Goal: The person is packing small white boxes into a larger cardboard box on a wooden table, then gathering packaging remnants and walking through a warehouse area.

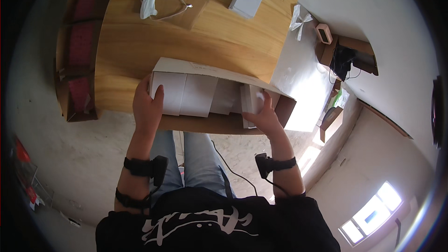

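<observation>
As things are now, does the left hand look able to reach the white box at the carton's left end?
Probably yes: the left hand is at that end, and the carton is open above the white box.

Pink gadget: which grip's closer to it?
Right. The right grip, on a white box, is left of the gadget; the left grip, at the left end of the carton, is farther left.

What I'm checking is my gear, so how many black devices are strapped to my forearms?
2 visible: one black device on the left forearm, below the left hand gripping the carton; a second device on the right forearm, below the right hand.
</observation>
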`<action>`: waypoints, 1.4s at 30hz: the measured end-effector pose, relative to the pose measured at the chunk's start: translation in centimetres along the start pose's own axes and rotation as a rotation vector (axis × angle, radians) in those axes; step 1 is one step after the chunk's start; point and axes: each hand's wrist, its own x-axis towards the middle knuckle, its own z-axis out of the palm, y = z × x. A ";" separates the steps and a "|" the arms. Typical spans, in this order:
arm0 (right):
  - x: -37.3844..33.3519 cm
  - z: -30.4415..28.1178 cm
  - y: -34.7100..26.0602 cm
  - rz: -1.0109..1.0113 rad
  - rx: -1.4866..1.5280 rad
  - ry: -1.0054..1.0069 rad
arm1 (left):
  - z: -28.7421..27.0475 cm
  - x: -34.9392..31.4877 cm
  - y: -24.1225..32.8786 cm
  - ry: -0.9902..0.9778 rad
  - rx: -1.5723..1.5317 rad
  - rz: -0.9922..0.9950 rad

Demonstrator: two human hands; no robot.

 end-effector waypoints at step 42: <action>1.5 2.8 -2.4 0.174 -0.420 0.123 | 0.3 -0.2 0.4 0.046 -0.055 0.027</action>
